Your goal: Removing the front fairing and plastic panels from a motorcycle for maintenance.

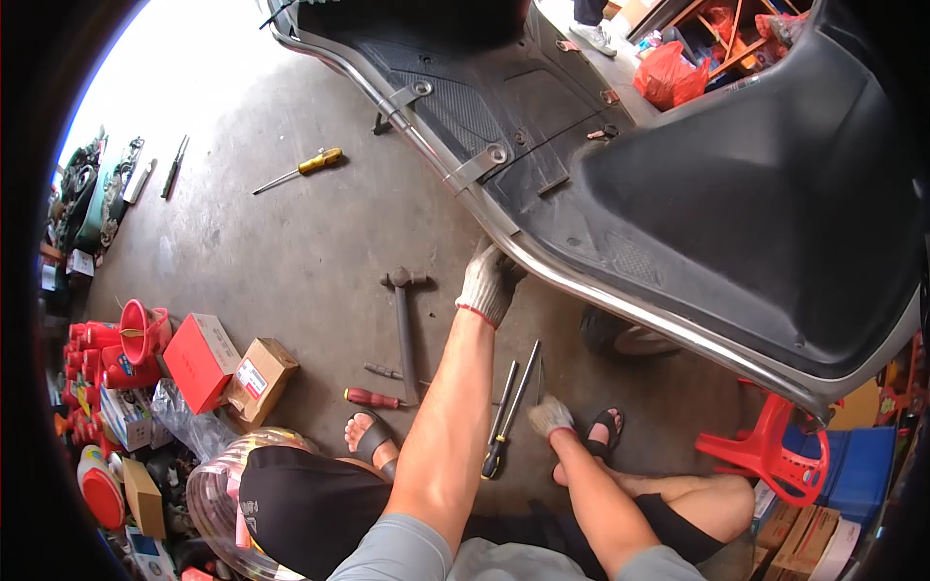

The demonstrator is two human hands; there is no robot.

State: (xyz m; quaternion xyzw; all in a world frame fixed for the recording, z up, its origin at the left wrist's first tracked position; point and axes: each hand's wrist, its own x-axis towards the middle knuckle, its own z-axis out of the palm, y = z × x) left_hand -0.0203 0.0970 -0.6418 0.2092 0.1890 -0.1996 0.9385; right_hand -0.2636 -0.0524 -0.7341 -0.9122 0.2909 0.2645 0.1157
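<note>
A grey-black scooter body [717, 223] with a chrome side rail [581, 295] fills the upper right. My left hand [487, 286], in a pale knitted glove, reaches to the rail's lower edge. Its fingertips are in shadow under the body, so their grip is hidden. My right hand [550, 416], also gloved, is low near my right foot. Its fingers look curled in, and a thin strip rises beside them, too faint to name. Just left of it lie a screwdriver with a black-and-yellow handle [494, 455] and a long metal shaft [524, 387].
A hammer [405, 324], a red-handled screwdriver [373, 398] and a yellow-handled screwdriver [320, 162] lie on the concrete floor. Boxes, including a red box [201, 363], crowd the left. A red plastic stool [775, 450] stands right, under the scooter's edge. Another person's shoe [594, 37] shows at the top.
</note>
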